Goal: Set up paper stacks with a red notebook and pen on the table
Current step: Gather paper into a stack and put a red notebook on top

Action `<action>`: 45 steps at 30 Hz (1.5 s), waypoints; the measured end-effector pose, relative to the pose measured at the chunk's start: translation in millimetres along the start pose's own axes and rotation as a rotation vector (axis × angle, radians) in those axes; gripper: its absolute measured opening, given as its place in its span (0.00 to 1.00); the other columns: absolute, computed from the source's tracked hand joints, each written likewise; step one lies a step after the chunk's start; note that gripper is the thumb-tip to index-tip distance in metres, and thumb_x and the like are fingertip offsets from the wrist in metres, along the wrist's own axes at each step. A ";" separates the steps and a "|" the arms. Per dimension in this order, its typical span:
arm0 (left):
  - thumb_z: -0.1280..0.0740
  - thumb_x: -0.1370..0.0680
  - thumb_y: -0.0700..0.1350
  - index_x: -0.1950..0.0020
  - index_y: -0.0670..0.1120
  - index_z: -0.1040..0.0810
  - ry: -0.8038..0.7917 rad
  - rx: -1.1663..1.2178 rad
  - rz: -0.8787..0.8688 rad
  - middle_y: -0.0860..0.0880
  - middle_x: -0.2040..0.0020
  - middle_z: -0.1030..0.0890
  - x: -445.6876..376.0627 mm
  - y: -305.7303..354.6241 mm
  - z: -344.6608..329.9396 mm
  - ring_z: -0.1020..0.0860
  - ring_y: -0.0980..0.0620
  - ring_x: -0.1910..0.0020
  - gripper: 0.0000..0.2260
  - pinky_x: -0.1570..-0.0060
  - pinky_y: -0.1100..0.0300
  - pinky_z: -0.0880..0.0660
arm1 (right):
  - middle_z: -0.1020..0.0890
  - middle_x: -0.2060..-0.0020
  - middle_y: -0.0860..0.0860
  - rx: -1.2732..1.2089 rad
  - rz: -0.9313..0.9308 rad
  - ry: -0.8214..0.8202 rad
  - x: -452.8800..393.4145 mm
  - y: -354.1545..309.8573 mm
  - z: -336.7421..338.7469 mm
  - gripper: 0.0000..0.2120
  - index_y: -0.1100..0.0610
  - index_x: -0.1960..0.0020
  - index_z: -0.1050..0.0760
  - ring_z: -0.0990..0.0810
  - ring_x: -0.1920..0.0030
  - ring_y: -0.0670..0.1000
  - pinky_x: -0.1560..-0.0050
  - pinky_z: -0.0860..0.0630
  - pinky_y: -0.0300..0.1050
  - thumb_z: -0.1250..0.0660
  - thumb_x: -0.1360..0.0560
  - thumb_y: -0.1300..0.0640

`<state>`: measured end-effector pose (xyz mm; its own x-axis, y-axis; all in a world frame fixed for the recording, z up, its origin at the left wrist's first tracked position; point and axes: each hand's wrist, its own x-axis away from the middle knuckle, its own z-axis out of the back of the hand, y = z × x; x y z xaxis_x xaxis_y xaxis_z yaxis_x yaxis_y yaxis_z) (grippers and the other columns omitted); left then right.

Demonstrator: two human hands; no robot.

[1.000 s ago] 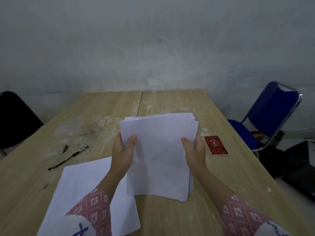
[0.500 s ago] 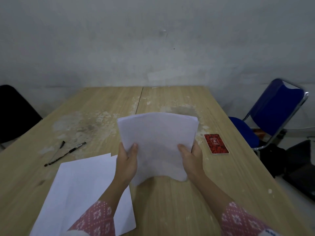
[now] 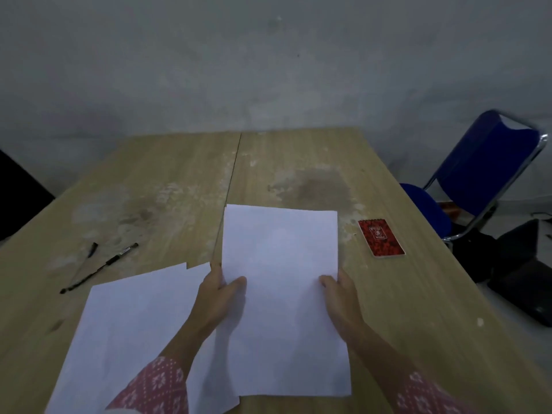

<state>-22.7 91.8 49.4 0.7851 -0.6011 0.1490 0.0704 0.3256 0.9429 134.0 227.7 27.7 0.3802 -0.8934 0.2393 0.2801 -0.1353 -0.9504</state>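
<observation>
A squared stack of white paper lies flat along the middle of the wooden table. My left hand grips its left edge and my right hand grips its right edge, thumbs on top. A second paper stack lies to the left, partly under my left forearm. A small red notebook rests to the right of the held stack, apart from it. A black pen and its cap lie at the left of the table.
A blue folding chair stands off the table's right side, with dark bags on the floor beneath it. A black chair sits at the far left. A grey wall rises behind the table's far edge.
The stack was held upright with its lower edge on the table; now it lies flat on the table, neatly aligned, both hands still on its sides.
</observation>
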 end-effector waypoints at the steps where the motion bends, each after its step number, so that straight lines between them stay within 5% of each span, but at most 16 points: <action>1: 0.36 0.25 0.41 0.43 0.45 0.25 -0.016 -0.003 0.023 0.48 0.47 0.21 -3.7 -3.4 -0.1 0.23 0.46 0.46 0.11 0.49 0.55 0.29 | 0.22 0.51 0.63 0.029 -0.038 0.016 -1.4 4.1 -1.9 0.14 0.66 0.46 0.29 0.22 0.52 0.58 0.49 0.26 0.54 0.41 0.27 0.58; 2: 0.37 0.24 0.43 0.43 0.44 0.24 -0.020 0.008 0.041 0.47 0.46 0.21 -8.5 -7.0 -2.1 0.23 0.45 0.45 0.10 0.46 0.54 0.29 | 0.30 0.41 0.63 0.055 -0.074 0.013 -3.5 9.5 -3.5 0.14 0.67 0.46 0.30 0.24 0.50 0.58 0.44 0.28 0.56 0.41 0.26 0.58; 3: 0.38 0.23 0.44 0.41 0.43 0.25 -0.013 0.016 0.052 0.47 0.44 0.21 -11.9 -9.2 -4.3 0.23 0.45 0.43 0.12 0.43 0.53 0.29 | 0.23 0.51 0.60 0.084 -0.104 -0.002 -5.0 13.6 -5.2 0.11 0.64 0.47 0.30 0.25 0.50 0.57 0.42 0.30 0.55 0.42 0.26 0.58; 4: 0.39 0.23 0.45 0.38 0.42 0.26 -0.009 0.012 0.057 0.46 0.43 0.22 -15.6 -11.1 -7.1 0.24 0.46 0.43 0.15 0.42 0.54 0.29 | 0.28 0.54 0.48 0.114 -0.122 -0.016 -8.8 18.4 -7.4 0.10 0.61 0.48 0.30 0.26 0.51 0.55 0.40 0.31 0.53 0.42 0.26 0.57; 6: 0.40 0.22 0.44 0.35 0.42 0.29 -0.020 -0.036 0.053 0.44 0.42 0.22 -24.7 -15.4 -12.5 0.24 0.44 0.42 0.16 0.43 0.55 0.31 | 0.23 0.49 0.53 0.177 -0.161 -0.018 -24.1 31.1 -13.4 0.17 0.59 0.45 0.28 0.25 0.48 0.55 0.37 0.30 0.55 0.41 0.30 0.53; 10: 0.39 0.23 0.43 0.34 0.45 0.30 -0.079 -0.091 0.049 0.43 0.38 0.22 -41.9 -22.8 -10.0 0.24 0.43 0.40 0.17 0.37 0.49 0.29 | 0.21 0.53 0.59 0.281 -0.184 -0.041 -49.9 33.9 -20.4 0.17 0.59 0.50 0.28 0.23 0.53 0.58 0.51 0.25 0.52 0.40 0.37 0.55; 13: 0.39 0.23 0.44 0.33 0.48 0.31 -0.109 -0.111 0.070 0.47 0.39 0.23 -58.6 -27.8 -3.3 0.25 0.45 0.40 0.17 0.36 0.48 0.30 | 0.25 0.55 0.57 0.345 0.001 0.016 -71.1 13.0 -25.4 0.11 0.59 0.53 0.31 0.25 0.56 0.56 0.57 0.30 0.48 0.40 0.35 0.64; 18: 0.38 0.23 0.43 0.38 0.47 0.26 -0.222 -0.111 0.112 0.51 0.47 0.19 -85.9 -39.8 10.0 0.22 0.48 0.45 0.13 0.44 0.53 0.27 | 0.27 0.37 0.60 0.674 0.328 -0.061 -126.7 -0.2 -34.4 0.22 0.63 0.36 0.31 0.28 0.39 0.60 0.40 0.29 0.52 0.43 0.29 0.72; 24: 0.37 0.24 0.44 0.41 0.48 0.24 -0.250 -0.122 0.135 0.50 0.46 0.18 -107.6 -50.6 25.8 0.20 0.50 0.47 0.12 0.45 0.52 0.25 | 0.40 0.26 0.59 0.948 0.332 -0.240 -164.5 4.1 -44.3 0.24 0.60 0.30 0.38 0.42 0.27 0.58 0.28 0.41 0.51 0.42 0.25 0.67; 28: 0.37 0.24 0.44 0.42 0.50 0.22 -0.270 -0.086 0.130 0.50 0.46 0.17 -118.3 -52.0 27.8 0.19 0.50 0.48 0.11 0.45 0.48 0.23 | 0.37 0.28 0.61 0.907 0.282 -0.216 -172.3 7.4 -50.1 0.20 0.60 0.32 0.35 0.37 0.29 0.60 0.29 0.39 0.53 0.41 0.24 0.65; 34: 0.37 0.23 0.42 0.50 0.55 0.22 -0.262 -0.051 0.126 0.56 0.55 0.16 -128.7 -44.9 20.5 0.17 0.60 0.57 0.09 0.62 0.66 0.23 | 0.18 0.45 0.61 0.702 0.382 -0.145 -177.0 -11.6 -50.9 0.14 0.61 0.45 0.22 0.20 0.45 0.60 0.38 0.27 0.53 0.39 0.26 0.58; 38: 0.37 0.23 0.43 0.47 0.53 0.24 -0.266 -0.062 0.094 0.59 0.54 0.19 -140.3 -35.0 15.3 0.19 0.67 0.62 0.08 0.69 0.73 0.25 | 0.18 0.45 0.58 0.501 0.300 -0.086 -183.0 -37.9 -44.7 0.12 0.62 0.43 0.23 0.21 0.47 0.54 0.52 0.31 0.35 0.38 0.24 0.60; 43: 0.38 0.23 0.41 0.47 0.52 0.23 -0.324 -0.064 0.051 0.58 0.55 0.18 -161.3 -17.5 -1.3 0.19 0.67 0.62 0.09 0.68 0.74 0.25 | 0.16 0.52 0.59 0.406 0.320 -0.046 -193.3 -62.5 -35.8 0.11 0.60 0.46 0.21 0.19 0.51 0.58 0.49 0.24 0.48 0.39 0.23 0.59; 45: 0.38 0.23 0.41 0.48 0.52 0.23 -0.333 -0.077 0.031 0.57 0.53 0.18 -172.1 -10.8 -13.2 0.19 0.65 0.61 0.09 0.67 0.74 0.26 | 0.16 0.56 0.52 0.427 0.366 -0.084 -196.6 -61.3 -33.9 0.11 0.58 0.45 0.21 0.20 0.54 0.52 0.52 0.25 0.40 0.39 0.23 0.58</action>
<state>-150.4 201.4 9.7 0.5447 -0.7910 0.2785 0.1056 0.3942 0.9130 12.2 397.1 32.2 0.5833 -0.8101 -0.0591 0.4418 0.3774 -0.8139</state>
